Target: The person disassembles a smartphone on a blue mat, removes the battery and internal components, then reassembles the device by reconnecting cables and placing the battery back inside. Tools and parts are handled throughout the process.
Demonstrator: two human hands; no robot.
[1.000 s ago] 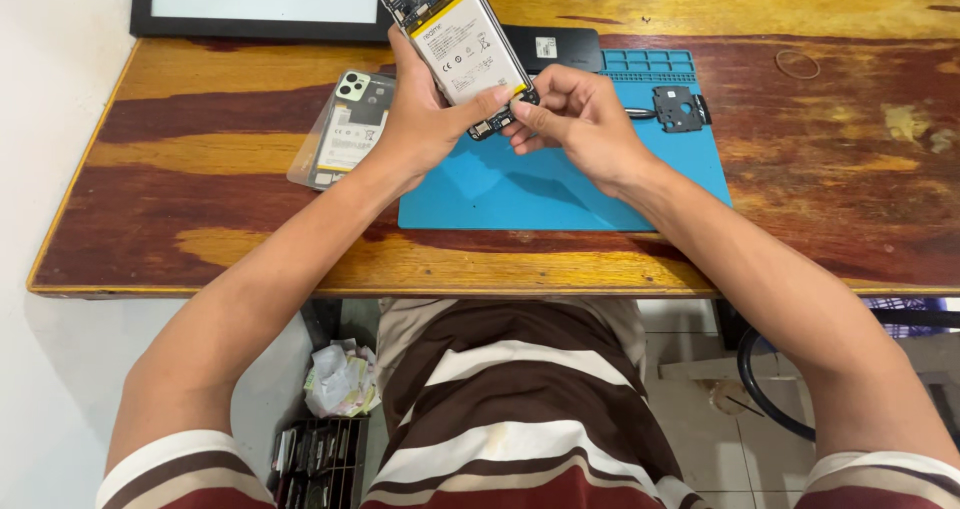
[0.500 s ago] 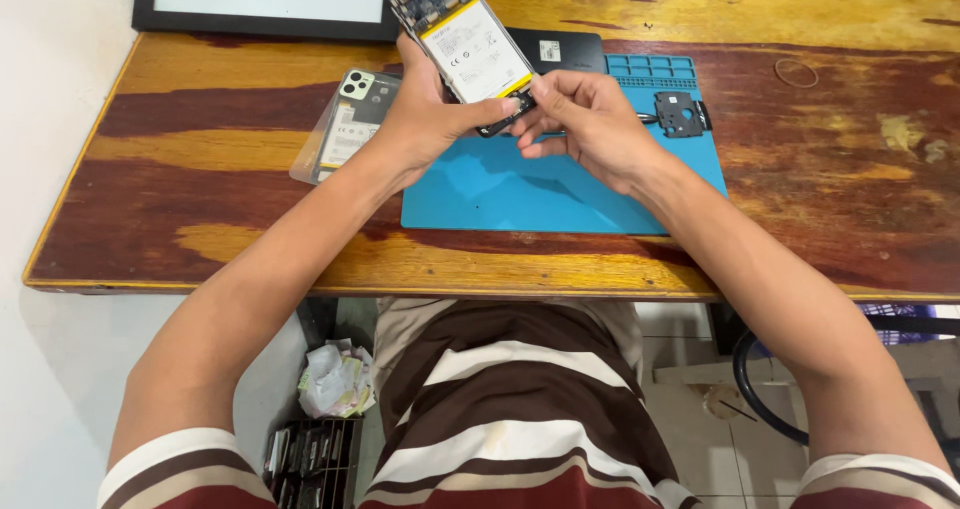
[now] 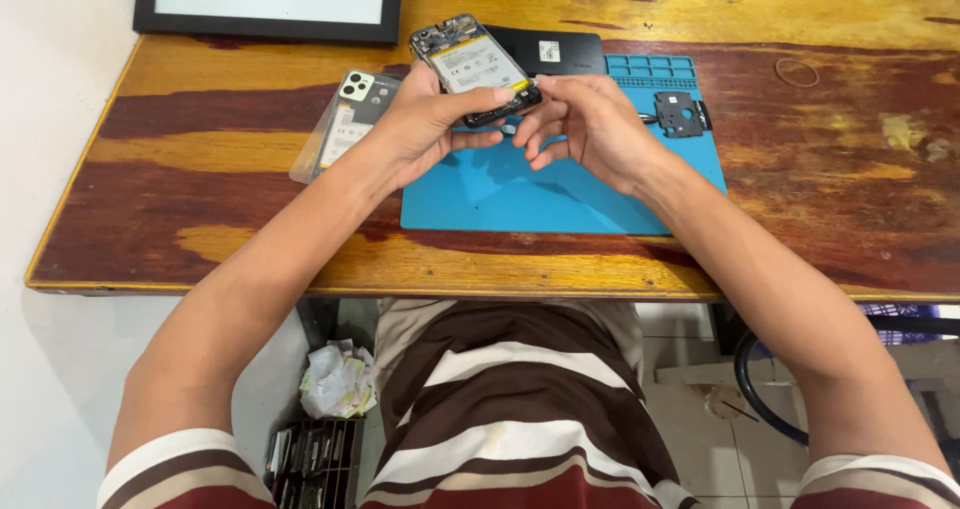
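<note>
We see one back cover [image 3: 345,124] lying left on the table [image 3: 200,219], one opened phone [image 3: 475,69] above the blue mat [image 3: 500,194], one black plate [image 3: 682,115] right. Left hand [image 3: 425,124] pinches the phone's lower edge; right hand [image 3: 590,129] fingers curl together at its bottom end, blocking it.

Bright even light, soft shadows (mild glare), sharp focus

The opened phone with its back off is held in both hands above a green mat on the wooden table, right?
Not quite: the mat is blue, not green. The head view shows the opened phone, its back off, gripped in the left hand with the right hand at its lower end, above that mat on the wooden table.
</note>
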